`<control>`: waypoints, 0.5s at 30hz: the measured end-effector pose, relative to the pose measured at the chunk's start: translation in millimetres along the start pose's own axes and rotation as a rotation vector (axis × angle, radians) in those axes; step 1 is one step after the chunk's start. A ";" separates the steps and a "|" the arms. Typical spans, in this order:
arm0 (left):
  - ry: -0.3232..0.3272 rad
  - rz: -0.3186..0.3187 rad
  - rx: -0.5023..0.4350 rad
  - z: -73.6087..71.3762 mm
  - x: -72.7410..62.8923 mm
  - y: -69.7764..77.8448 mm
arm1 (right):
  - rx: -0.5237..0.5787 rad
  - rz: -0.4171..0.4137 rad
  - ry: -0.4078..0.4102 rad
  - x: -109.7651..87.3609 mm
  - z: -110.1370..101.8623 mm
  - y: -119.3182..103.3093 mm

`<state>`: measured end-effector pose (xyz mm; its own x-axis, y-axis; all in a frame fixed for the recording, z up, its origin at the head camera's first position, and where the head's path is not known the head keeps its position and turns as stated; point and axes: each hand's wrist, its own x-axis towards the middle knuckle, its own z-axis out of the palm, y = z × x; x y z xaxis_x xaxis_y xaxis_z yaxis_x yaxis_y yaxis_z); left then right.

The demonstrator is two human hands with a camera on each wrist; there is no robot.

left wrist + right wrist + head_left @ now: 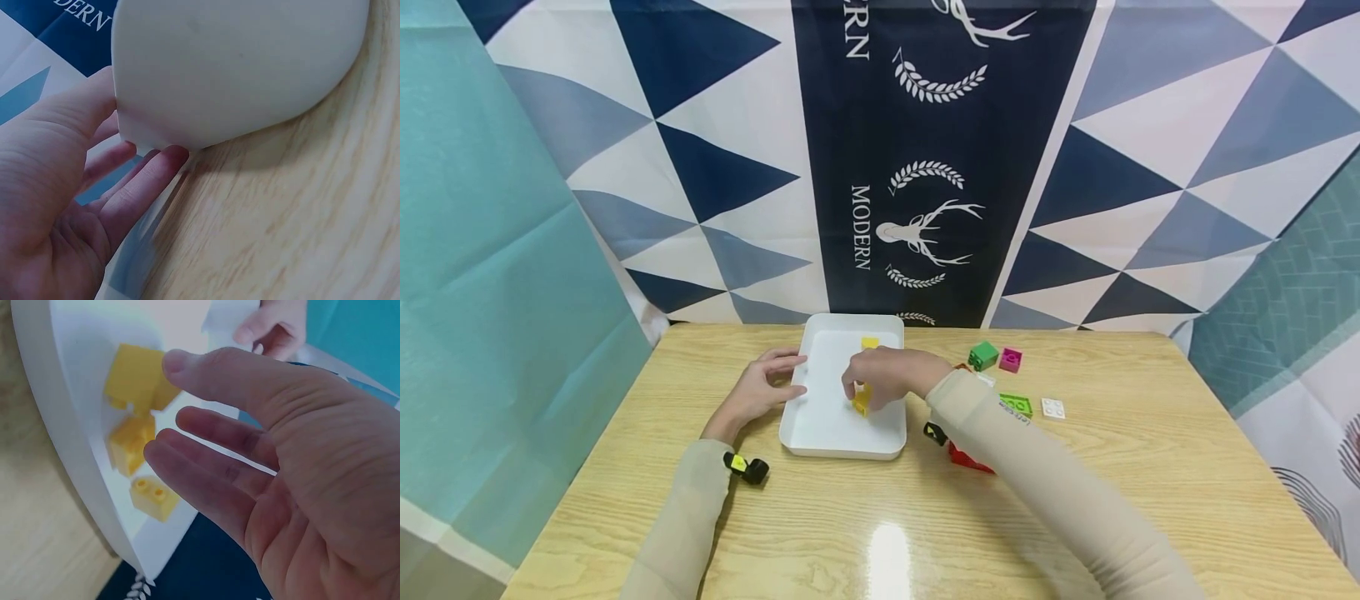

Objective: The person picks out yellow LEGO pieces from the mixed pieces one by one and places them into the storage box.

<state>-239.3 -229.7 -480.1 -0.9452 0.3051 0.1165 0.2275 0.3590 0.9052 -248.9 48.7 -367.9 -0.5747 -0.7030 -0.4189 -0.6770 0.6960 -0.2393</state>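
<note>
A white tray stands on the wooden table with yellow building bricks lying inside along its right side. My left hand is at the tray's left side; its thumb and fingers touch the wall, seen close up in the left wrist view on the tray. Over the tray, my right hand points down among the bricks. In the right wrist view the thumb of that hand overlaps a large yellow brick; its fingers are spread apart. A smaller yellow brick lies beyond the fingertips.
Right of the tray lie a green brick, a magenta brick, a lime-green brick and a white brick. Red pieces are partly hidden under the right forearm. A patterned curtain hangs behind the table.
</note>
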 end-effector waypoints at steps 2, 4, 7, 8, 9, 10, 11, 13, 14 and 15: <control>0.002 0.001 0.006 -0.2 0.1 -0.2 | -0.005 -0.003 0.006 -2.6 -3.9 1.2; 0.004 0.003 0.014 -0.4 0.1 0.0 | 0.003 -0.002 0.008 -4.9 -6.9 2.0; 0.003 0.005 0.019 -0.5 0.2 0.5 | 0.008 0.004 0.004 -7.5 -8.4 2.8; 0.002 0.003 0.017 -0.5 0.2 0.5 | 0.011 0.005 0.000 -8.0 -8.4 2.9; 0.001 0.002 0.017 -0.5 0.2 0.4 | 0.011 0.008 -0.001 -8.2 -8.0 3.2; 0.001 0.000 0.016 -0.5 0.2 0.3 | 0.012 0.010 -0.002 -8.5 -7.5 3.4; 0.000 -0.002 0.015 -0.5 0.1 0.2 | 0.012 0.011 -0.002 -8.7 -7.0 3.5; 0.001 -0.007 0.011 -0.3 0.2 -0.2 | 0.016 0.011 0.001 -9.5 -6.6 3.8; 0.002 -0.008 0.009 -0.3 0.2 -0.4 | 0.017 0.010 0.004 -9.8 -6.4 4.3; 0.004 -0.008 0.009 -0.2 0.3 -0.7 | 0.017 0.007 0.008 -10.6 -6.3 4.8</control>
<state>-239.8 -230.1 -480.6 -0.9480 0.2983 0.1110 0.2219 0.3692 0.9025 -249.0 58.5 -359.0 -0.5831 -0.6992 -0.4136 -0.6650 0.7033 -0.2514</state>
